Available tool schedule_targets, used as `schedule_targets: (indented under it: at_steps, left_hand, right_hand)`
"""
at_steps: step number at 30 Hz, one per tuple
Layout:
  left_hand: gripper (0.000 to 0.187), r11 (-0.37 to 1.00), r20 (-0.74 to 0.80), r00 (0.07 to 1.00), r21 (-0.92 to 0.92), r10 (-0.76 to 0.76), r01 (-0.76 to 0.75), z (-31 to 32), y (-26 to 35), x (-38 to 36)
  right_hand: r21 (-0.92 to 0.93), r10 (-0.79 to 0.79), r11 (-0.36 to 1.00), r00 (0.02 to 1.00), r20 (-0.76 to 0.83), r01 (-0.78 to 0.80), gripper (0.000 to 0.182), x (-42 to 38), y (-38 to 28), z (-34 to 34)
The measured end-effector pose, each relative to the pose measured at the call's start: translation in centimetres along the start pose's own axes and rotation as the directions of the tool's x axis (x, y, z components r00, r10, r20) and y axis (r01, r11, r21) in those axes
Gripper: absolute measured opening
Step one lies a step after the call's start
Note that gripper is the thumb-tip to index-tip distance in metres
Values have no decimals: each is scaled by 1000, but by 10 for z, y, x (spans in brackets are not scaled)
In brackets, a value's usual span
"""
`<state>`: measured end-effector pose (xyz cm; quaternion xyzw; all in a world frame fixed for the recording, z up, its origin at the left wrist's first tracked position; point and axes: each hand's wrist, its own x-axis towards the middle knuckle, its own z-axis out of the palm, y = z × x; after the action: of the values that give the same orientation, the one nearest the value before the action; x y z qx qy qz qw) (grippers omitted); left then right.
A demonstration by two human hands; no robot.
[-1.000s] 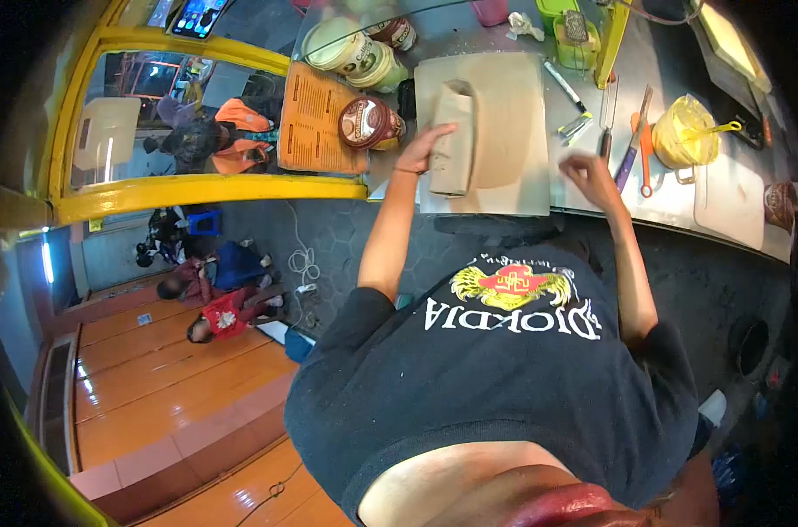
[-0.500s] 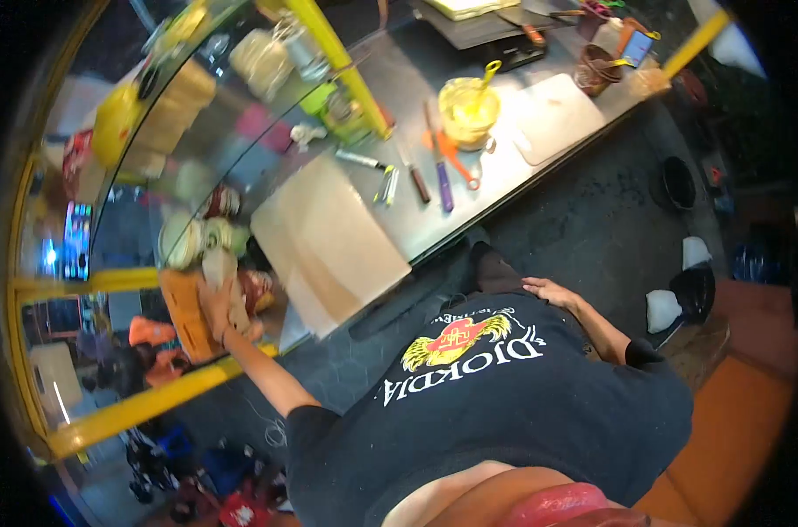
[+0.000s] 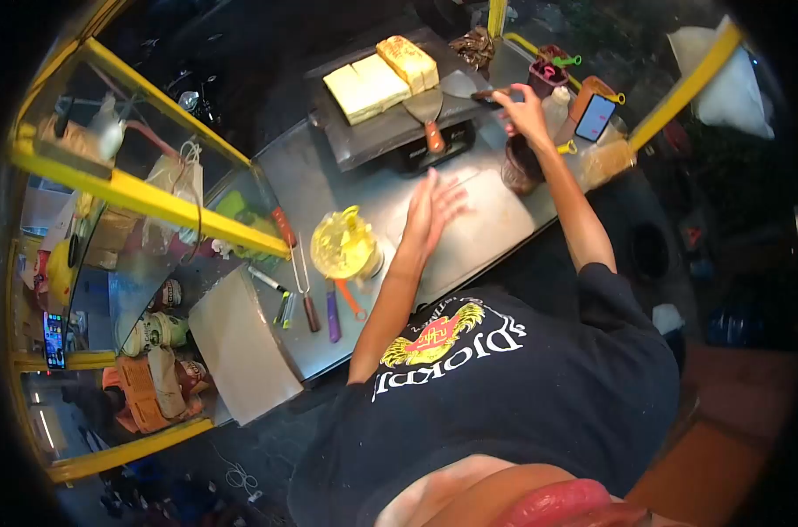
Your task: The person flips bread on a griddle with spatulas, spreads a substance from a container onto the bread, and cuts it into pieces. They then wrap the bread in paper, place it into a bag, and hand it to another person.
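On the dark griddle (image 3: 353,149) lie thick blocks of bread: a pale one (image 3: 365,88) and a browned one (image 3: 407,61). My right hand (image 3: 526,117) grips the dark handle of a metal spatula (image 3: 460,84), whose blade is at the griddle's right side. A second spatula (image 3: 426,104) rests at the front edge, its wooden handle pointing toward me. My left hand (image 3: 432,212) is open and slightly blurred, fingers apart, over the pale cutting board (image 3: 482,220). It appears to hold nothing. Left of it stands a tub of yellow spread (image 3: 346,246).
A purple-handled knife (image 3: 332,316), a long fork (image 3: 307,299) and a marker (image 3: 268,280) lie left of the tub. A cardboard sheet (image 3: 242,347) overhangs the counter edge. Yellow posts (image 3: 689,83) frame the stall. A phone (image 3: 595,118) and dark cups stand at right.
My left hand has left the paper packages at far left and moved right over the board. My right hand has risen from my waist and taken hold of a spatula. The view has shifted right.
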<state>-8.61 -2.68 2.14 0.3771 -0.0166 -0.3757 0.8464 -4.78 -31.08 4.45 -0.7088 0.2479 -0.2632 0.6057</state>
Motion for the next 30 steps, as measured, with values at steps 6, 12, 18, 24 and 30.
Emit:
schedule_targets:
  at_steps: [6,12,18,24,30]
  left_hand:
    - [31,992,-76,997,124,-26,36,-7,20,99]
    - [34,190,-76,778,980,624,-56,37,91,66]
    - [38,3,45,749,998,661,-63,9,137,181]
    - [37,174,-94,809,985,581,-11,21,124,185]
    - [40,133,-116,869,989,481,58,25,133,162]
  right_hand:
    - [188,215,942,928,304,-280,27,63,20,8]
    - [177,152,960,934,324,-217,27,121,26,-3]
    - [267,85,943,919,384,-199,24,157,21,75]
    - [42,-202,978,888,413,203,24,148,-28,72]
    - [-122,-208,952,888,411,279,26,115,-41,-11]
